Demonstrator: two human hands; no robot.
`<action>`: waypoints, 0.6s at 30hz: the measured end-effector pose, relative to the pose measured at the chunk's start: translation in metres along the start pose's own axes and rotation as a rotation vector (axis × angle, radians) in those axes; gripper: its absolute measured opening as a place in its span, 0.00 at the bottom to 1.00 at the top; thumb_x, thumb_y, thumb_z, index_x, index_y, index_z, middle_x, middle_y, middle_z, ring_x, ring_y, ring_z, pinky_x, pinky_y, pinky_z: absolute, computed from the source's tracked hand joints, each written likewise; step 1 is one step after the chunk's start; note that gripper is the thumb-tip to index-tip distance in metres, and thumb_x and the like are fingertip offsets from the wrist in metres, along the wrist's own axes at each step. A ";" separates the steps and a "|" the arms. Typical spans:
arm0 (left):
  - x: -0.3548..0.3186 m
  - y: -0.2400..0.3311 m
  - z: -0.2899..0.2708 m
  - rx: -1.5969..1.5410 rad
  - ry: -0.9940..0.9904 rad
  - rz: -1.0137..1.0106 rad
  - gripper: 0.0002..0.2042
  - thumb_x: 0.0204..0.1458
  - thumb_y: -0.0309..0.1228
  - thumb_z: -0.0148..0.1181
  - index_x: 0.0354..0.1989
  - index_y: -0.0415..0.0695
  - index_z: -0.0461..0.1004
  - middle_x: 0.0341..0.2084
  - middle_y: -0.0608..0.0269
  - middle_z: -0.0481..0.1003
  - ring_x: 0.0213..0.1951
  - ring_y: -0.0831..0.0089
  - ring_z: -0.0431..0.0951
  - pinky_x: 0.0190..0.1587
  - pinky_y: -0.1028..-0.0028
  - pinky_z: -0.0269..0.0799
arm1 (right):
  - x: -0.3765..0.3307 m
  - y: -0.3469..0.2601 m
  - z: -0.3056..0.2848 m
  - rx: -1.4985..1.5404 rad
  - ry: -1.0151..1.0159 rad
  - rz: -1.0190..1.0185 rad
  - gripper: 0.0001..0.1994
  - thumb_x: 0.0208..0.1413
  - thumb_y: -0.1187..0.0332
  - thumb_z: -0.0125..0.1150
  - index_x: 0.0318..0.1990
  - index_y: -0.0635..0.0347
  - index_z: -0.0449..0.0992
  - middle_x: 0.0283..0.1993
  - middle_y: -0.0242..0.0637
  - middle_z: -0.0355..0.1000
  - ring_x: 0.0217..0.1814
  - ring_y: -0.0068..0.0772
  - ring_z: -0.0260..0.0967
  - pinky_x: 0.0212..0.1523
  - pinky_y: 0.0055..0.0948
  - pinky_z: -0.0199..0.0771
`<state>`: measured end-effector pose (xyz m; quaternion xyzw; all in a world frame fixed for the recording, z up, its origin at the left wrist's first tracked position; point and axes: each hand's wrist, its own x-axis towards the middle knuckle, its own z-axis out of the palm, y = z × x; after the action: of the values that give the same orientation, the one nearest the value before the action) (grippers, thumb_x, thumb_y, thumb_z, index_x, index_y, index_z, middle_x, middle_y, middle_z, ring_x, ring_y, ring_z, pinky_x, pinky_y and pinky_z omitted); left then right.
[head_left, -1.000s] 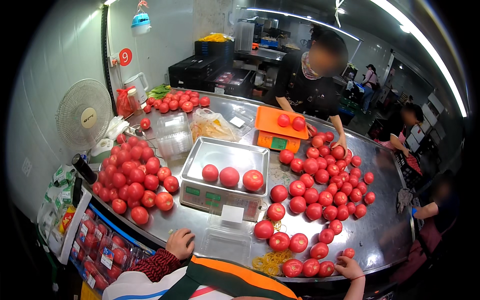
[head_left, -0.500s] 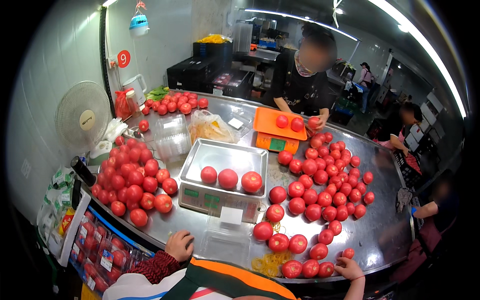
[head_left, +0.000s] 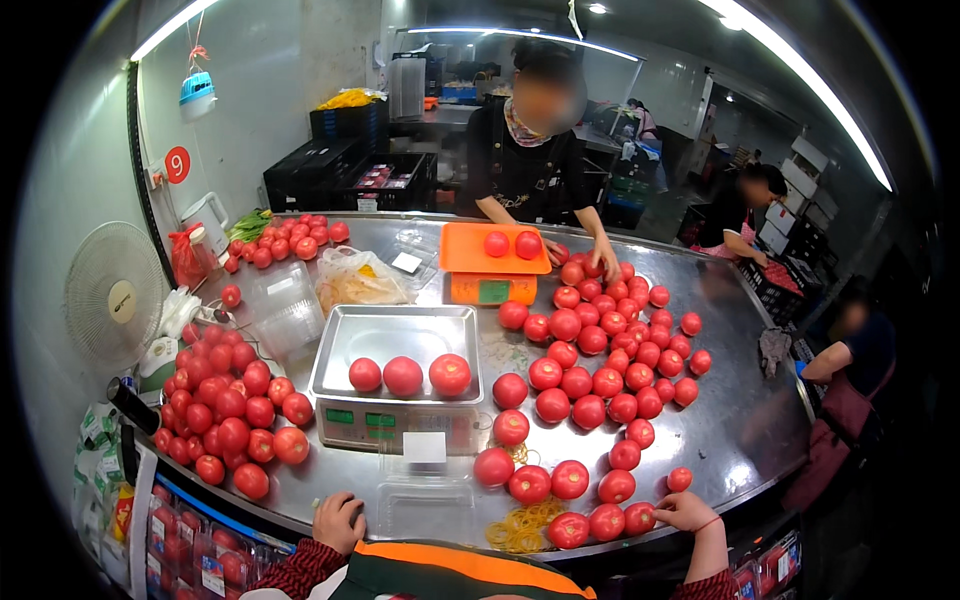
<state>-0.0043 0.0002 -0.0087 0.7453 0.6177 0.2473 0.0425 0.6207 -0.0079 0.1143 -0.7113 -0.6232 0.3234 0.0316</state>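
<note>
My left hand [head_left: 338,522] lies at the table's near edge with loosely bent fingers and no object visible in it. It is beside an open clear plastic box [head_left: 425,507]. On the right, my right hand [head_left: 688,511] reaches its outstretched fingertips to the side of a tomato [head_left: 640,518] at the end of a near row. A smaller tomato [head_left: 679,479] sits just beyond that hand. Three tomatoes rest on the steel tray [head_left: 395,331] of a weighing scale in the middle. Yellow rubber bands [head_left: 525,527] lie between the box and the near tomatoes.
A large tomato heap [head_left: 232,408] is on the left, a wide spread of tomatoes [head_left: 607,382] on the right. Across the metal table, a co-worker [head_left: 530,150] stands behind an orange scale [head_left: 494,289] carrying two tomatoes. Packed tomato boxes [head_left: 215,560] stand below the left edge.
The view has shifted, moving the scene left. My right fingertips now meet the row's end tomato. The co-worker's hand has gone from a tomato beside the orange scale into the spread.
</note>
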 end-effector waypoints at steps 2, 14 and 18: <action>0.001 0.000 0.001 -0.001 -0.001 0.004 0.13 0.41 0.31 0.60 0.38 0.44 0.76 0.42 0.55 0.72 0.47 0.56 0.72 0.50 0.61 0.68 | 0.000 0.002 0.002 0.001 -0.008 0.014 0.15 0.51 0.61 0.65 0.38 0.66 0.79 0.33 0.40 0.78 0.36 0.28 0.75 0.38 0.27 0.74; 0.000 -0.004 0.003 -0.009 0.016 0.011 0.13 0.41 0.31 0.60 0.37 0.44 0.77 0.42 0.55 0.72 0.46 0.56 0.72 0.50 0.61 0.68 | 0.010 0.029 0.012 0.118 -0.016 0.046 0.14 0.51 0.65 0.66 0.39 0.69 0.77 0.33 0.39 0.77 0.35 0.27 0.74 0.37 0.26 0.75; 0.001 0.001 0.000 -0.007 0.011 -0.008 0.13 0.41 0.31 0.60 0.37 0.44 0.77 0.42 0.55 0.73 0.46 0.56 0.72 0.50 0.61 0.68 | 0.012 0.030 0.012 0.143 -0.027 0.022 0.18 0.51 0.66 0.66 0.45 0.70 0.74 0.37 0.42 0.77 0.39 0.28 0.74 0.40 0.27 0.75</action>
<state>-0.0037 0.0011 -0.0083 0.7414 0.6199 0.2535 0.0424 0.6408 -0.0082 0.0865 -0.7095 -0.5912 0.3770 0.0702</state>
